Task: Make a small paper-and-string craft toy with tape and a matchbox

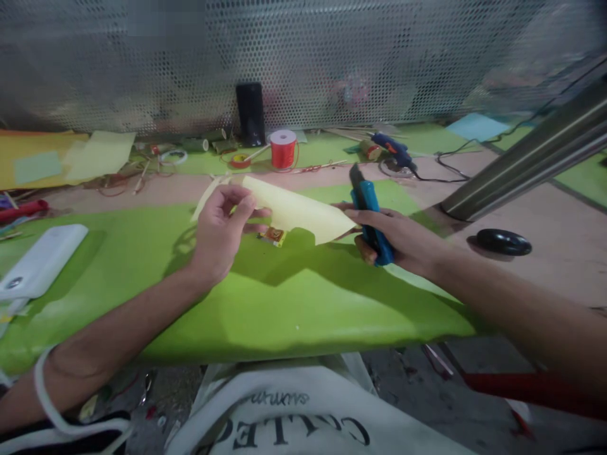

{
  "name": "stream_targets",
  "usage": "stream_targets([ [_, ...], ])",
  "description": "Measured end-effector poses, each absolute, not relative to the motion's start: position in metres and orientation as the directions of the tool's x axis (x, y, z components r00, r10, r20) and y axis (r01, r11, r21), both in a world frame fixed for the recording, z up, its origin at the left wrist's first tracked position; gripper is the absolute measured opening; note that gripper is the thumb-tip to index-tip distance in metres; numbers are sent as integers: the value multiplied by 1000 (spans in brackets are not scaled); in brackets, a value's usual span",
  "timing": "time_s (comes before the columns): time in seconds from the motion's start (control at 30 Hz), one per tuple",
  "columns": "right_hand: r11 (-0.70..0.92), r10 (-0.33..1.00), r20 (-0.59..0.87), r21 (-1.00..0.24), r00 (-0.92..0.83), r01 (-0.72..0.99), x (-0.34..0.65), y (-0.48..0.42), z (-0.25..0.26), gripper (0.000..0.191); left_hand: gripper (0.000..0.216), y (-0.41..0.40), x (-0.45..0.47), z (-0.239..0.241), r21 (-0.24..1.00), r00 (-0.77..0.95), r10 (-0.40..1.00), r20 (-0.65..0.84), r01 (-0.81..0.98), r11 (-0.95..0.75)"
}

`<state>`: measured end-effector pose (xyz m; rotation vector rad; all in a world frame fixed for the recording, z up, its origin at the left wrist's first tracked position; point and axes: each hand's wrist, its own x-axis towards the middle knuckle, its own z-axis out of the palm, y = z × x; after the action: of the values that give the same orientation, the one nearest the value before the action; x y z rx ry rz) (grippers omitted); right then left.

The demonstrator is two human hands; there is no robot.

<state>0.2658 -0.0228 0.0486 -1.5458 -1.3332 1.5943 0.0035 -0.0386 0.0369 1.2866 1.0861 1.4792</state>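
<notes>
A pale yellow paper sheet [296, 212] is held above a bright green sheet [265, 297] that covers the table. My left hand [222, 227] pinches the paper's left end, fingers closed on it. My right hand [393, 237] is wrapped round blue-handled scissors [367, 205] whose dark blades point up and away, and its fingertips touch the paper's right corner. A small orange and yellow object [272, 236] lies on the green sheet under the paper.
At the back stand a red thread spool [283, 148], a black cylinder [250, 114] and a blue glue gun [393, 150] with its cord. A white box [40, 262] lies left, a black oval object [503, 242] right, beside a metal bar [531, 158].
</notes>
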Motion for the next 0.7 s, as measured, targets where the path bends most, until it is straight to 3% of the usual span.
stream_targets([
  [0.2,-249,962,-267,-940,-50,233,266,13,44,38,18,-42,-11,43,931,223,974,-48,364,-37],
  [0.37,-149,952,-267,-831,-150,535,269,61,41,32,34,-42,-20,56,743,392,882,-262,665,-75],
  [0.43,-103,930,-298,-775,-217,624,268,72,42,27,31,-40,-25,64,639,341,917,-208,757,-137],
  [0.53,-15,892,-327,-711,-313,703,264,79,44,28,28,-31,-31,68,525,283,959,20,813,-251],
  [0.7,24,886,-307,-719,-348,695,254,73,45,33,37,-11,-34,41,362,461,879,124,804,-473],
])
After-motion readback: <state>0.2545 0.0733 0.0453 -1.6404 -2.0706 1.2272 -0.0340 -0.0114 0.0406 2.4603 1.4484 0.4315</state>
